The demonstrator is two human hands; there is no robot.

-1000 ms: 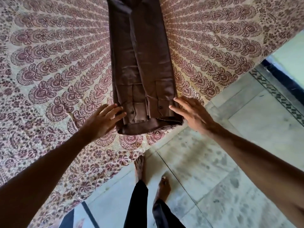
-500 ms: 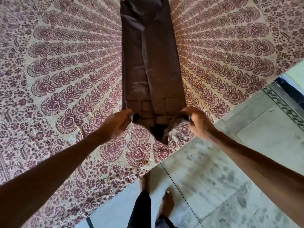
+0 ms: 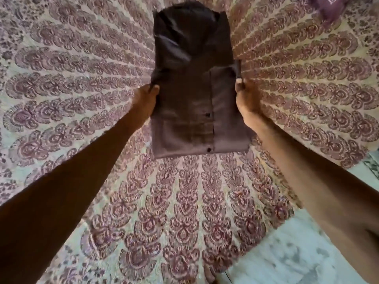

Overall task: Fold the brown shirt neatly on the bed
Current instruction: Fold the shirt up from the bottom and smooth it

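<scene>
The brown shirt (image 3: 190, 111) lies on the bed (image 3: 82, 83) as a narrow strip, with its near part doubled over toward the far end. The button placket with two dark buttons faces up on the folded part. My left hand (image 3: 146, 99) pinches the left edge of the folded layer. My right hand (image 3: 245, 97) grips the right edge at the same height. The collar end beyond the fold is partly hidden.
The bed carries a cream sheet with a maroon fan pattern. A purple pillow (image 3: 330, 5) sits at the far right corner. The pale tiled floor (image 3: 287, 259) shows at the lower right past the bed's edge.
Both hands took hold of the shirt's near end and carried it up and away over the rest of the shirt, halving its length. The view has shifted forward over the bed.
</scene>
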